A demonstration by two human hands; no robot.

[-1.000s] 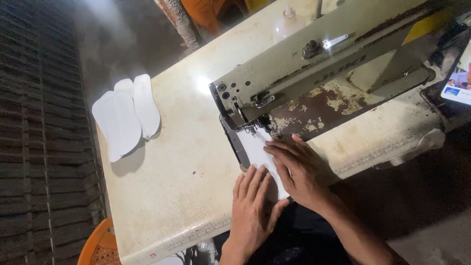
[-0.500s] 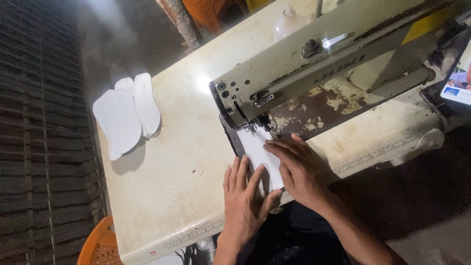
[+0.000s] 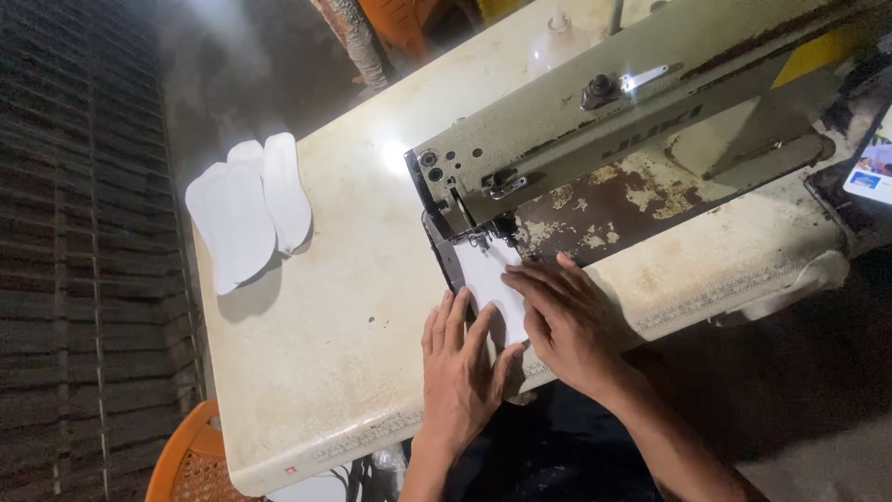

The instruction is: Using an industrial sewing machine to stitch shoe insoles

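A white piece (image 3: 491,284) lies flat under the sewing machine's (image 3: 632,121) needle end, near the desk's (image 3: 325,307) front edge. Both hands press it down with fingers spread, neither grip clenched: the left hand (image 3: 460,367) on its near left edge, the right hand (image 3: 567,321) on its right side. White insoles (image 3: 246,209) (a small overlapping stack) lie at the desk's left edge.
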